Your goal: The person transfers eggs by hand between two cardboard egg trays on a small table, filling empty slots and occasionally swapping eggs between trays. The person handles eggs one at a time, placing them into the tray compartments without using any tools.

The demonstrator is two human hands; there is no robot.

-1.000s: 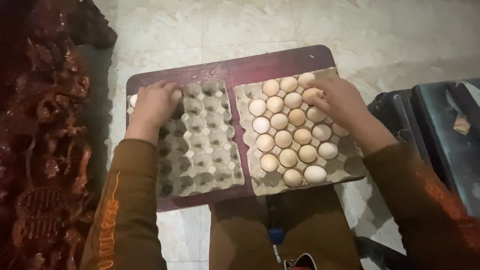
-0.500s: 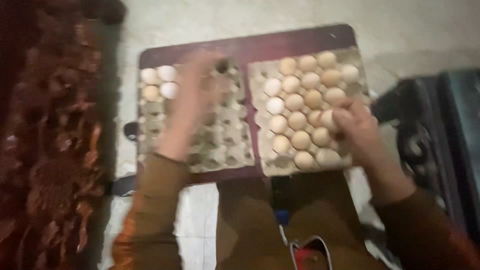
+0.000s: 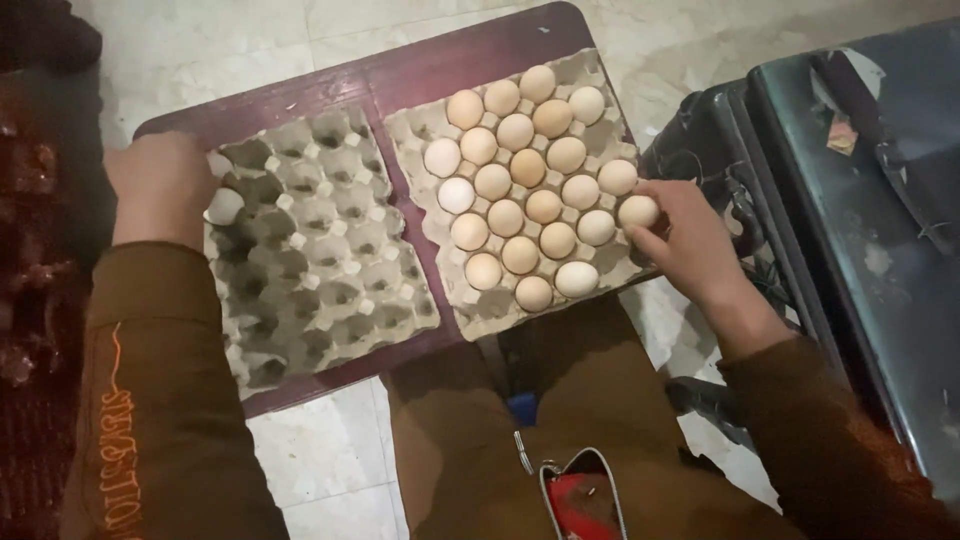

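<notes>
1. While I watch from the head camera, the right hand (image 3: 690,245) sits at the right edge of the filled egg tray (image 3: 420,125), thumb and fingertips pinching a pale egg (image 3: 638,211) in the tray's outer row.
2. That egg is just beside a second pale egg (image 3: 617,176) and a tan one (image 3: 596,227); I can't tell whether it is lifted clear of its cup or seated in it.
3. Over on the other side, the left hand (image 3: 160,185) is curled over the far left corner of the near-empty grey tray (image 3: 320,260), fingers bent down and closed loosely around a white egg (image 3: 224,206) that peeks out beneath them.
4. I can see another sliver of white (image 3: 217,163) just above it, tucked under the knuckles; what it is I can't make out.
5. Both cardboard trays lie side by side, edges touching, on a dark reddish counter (image 3: 400,75) set on a pale tiled floor (image 3: 250,45).
6. On the filled tray I'm seeing mostly tan and brown eggs packed toward its right half, with one clearly white egg (image 3: 456,195) in the left column; the cups along its near and left edges are bare.
7. Brown sleeves cover both arms, the left sleeve (image 3: 150,400) carrying orange stitching.
8. To the right stands a dark crate-like bin (image 3: 860,200), well apart from the left hand but near the right wrist.
9. Down at the bottom, on the lap, lies a red pouch with a zip (image 3: 585,500).
</notes>
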